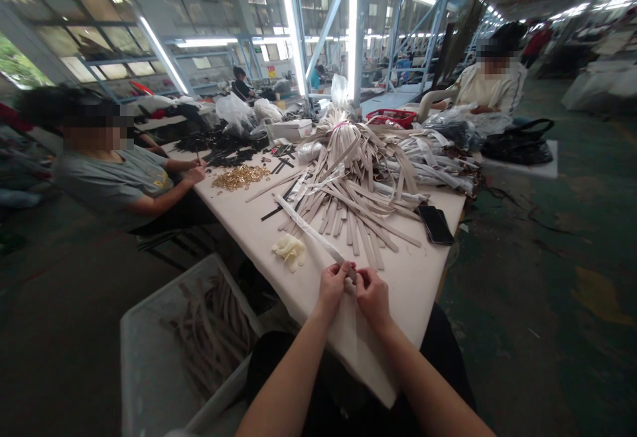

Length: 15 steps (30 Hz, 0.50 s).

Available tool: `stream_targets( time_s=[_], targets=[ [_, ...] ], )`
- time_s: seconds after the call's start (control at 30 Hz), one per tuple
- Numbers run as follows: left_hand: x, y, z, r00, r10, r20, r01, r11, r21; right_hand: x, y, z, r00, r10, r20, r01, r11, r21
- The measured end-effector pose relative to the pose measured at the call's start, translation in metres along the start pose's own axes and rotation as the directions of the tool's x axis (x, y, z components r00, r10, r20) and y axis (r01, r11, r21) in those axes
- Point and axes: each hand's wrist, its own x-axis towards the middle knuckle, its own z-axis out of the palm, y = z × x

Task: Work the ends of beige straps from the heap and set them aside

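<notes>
My left hand [334, 286] and my right hand [372, 296] meet over the near end of the table, fingers pinched together. Between them is the near end of a strap [313, 233], pale and partly wrapped in white film, which runs away to the upper left. Both hands grip this end; the fingertips hide its tip. Just beyond lies a big bundle of beige straps [343, 158] fanned out on the table. Left of my hands sits a small pile of cream-coloured finger cots or scraps [289, 251], too blurred to name surely.
The pale table [318, 317] also bears gold metal rings [241, 176], black strips [219, 148], a phone [434, 224] and a red basket [391, 117]. At lower left stands a white bin [144, 364] with straps inside. One person [124, 178] sits left, another [490, 85] at the far right.
</notes>
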Motion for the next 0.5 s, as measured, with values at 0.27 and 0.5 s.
stream_targets(
  time_s=[0.27, 0.5],
  targets=[
    [-0.003, 0.002, 0.003, 0.995, -0.070, 0.071, 0.068, 0.997, 0.036, 0.004, -0.005, -0.003, 0.987, -0.040, 0.153, 0.021, 0.991, 0.129],
    [-0.003, 0.034, -0.003, 0.998, 0.014, 0.069, -0.009, 0.997, -0.077, 0.000, -0.009, -0.006, 0.988, -0.006, 0.156, -0.019, 0.987, 0.158]
  ],
)
